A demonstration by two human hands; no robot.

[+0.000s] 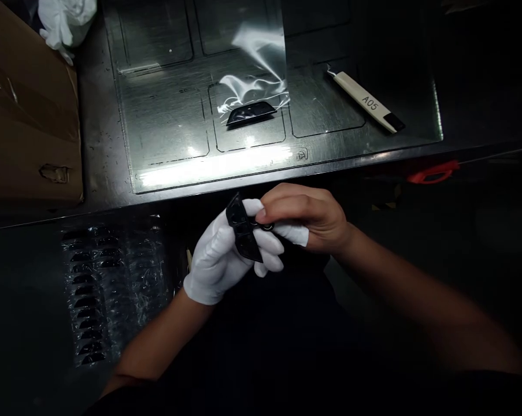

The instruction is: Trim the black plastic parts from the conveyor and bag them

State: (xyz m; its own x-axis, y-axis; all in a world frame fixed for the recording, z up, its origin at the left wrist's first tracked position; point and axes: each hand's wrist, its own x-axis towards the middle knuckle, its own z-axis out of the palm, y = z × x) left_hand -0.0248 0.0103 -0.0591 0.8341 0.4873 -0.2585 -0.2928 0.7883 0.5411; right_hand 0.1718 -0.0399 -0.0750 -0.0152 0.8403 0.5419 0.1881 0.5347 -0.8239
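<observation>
The white-gloved left hand point(219, 260) closes around a black moulded plastic part point(242, 228), its fingers wrapped behind it and holding it tilted up on edge, a firm, narrow grip. The bare right hand point(304, 219) comes in from the other side in a tight pinch, seemingly on a white strip point(292, 233), perhaps cloth, with a small dark ring point(267, 226) just at its fingertips against the black part. The light is too poor to tell whether the ring is seated in the part or only held to it. The step in hand is close finger work at that spot, and the hold calls for both hands to stay steady. Beyond the hands, a steel bench top point(165, 124) carries a clear bag point(252, 75) over another black part point(250, 112) and a white-handled tool marked A05 point(365, 101). Rows of black parts in clear plastic wrap point(91, 289) lie to the left, below a cardboard box point(26, 110).
</observation>
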